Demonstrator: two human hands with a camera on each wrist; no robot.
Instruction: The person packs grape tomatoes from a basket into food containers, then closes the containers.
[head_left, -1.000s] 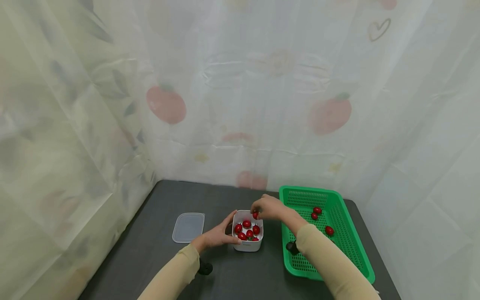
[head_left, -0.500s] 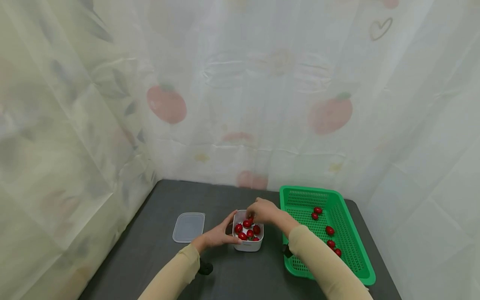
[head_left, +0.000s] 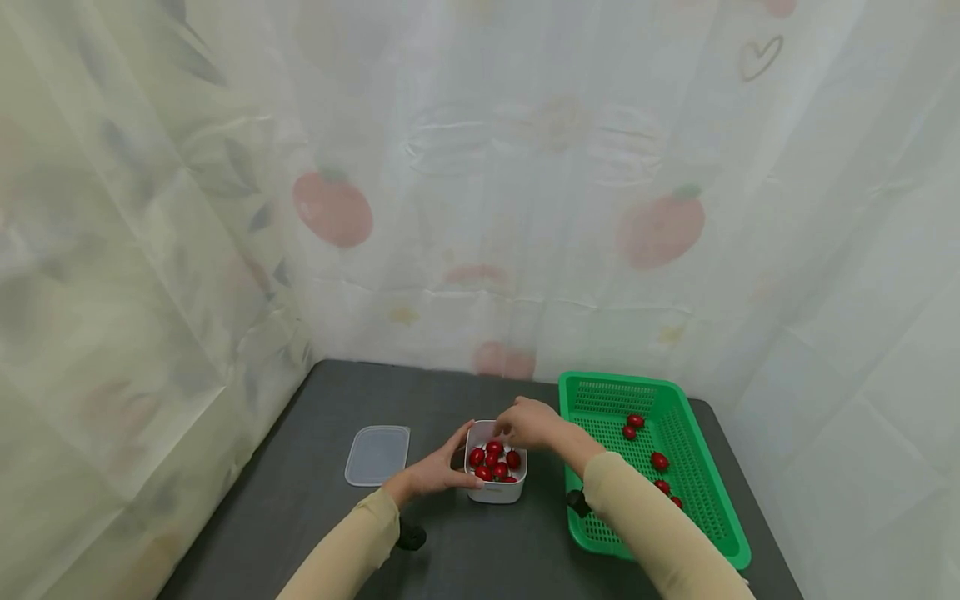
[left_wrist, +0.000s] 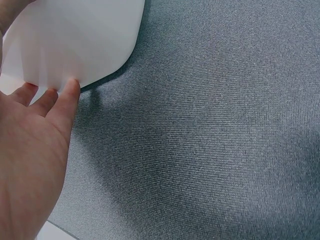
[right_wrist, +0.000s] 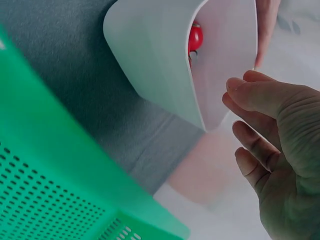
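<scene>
My left hand (head_left: 431, 475) holds a white plastic container (head_left: 496, 494) on the dark table, thumb at the near side and fingers spread along its left wall. In the left wrist view, fingertips (left_wrist: 71, 92) press the white wall. Several cherry tomatoes (head_left: 500, 471) lie inside. Over the container's far right corner hovers my right hand (head_left: 531, 423). The right wrist view shows its fingers loosely bent, thumb close to the index finger, and no tomato between them. One red tomato (right_wrist: 196, 37) shows past the container's rim there.
A green perforated basket (head_left: 705, 467) stands at the right, under my right forearm, with several cherry tomatoes (head_left: 659, 461) in it. A translucent lid (head_left: 377, 456) lies flat left of the container. A patterned curtain (head_left: 480, 208) hangs behind the table.
My right hand has moved down and slightly left into the container and let go of a cherry tomato, which now lies among the others. My left hand has stayed on the container.
</scene>
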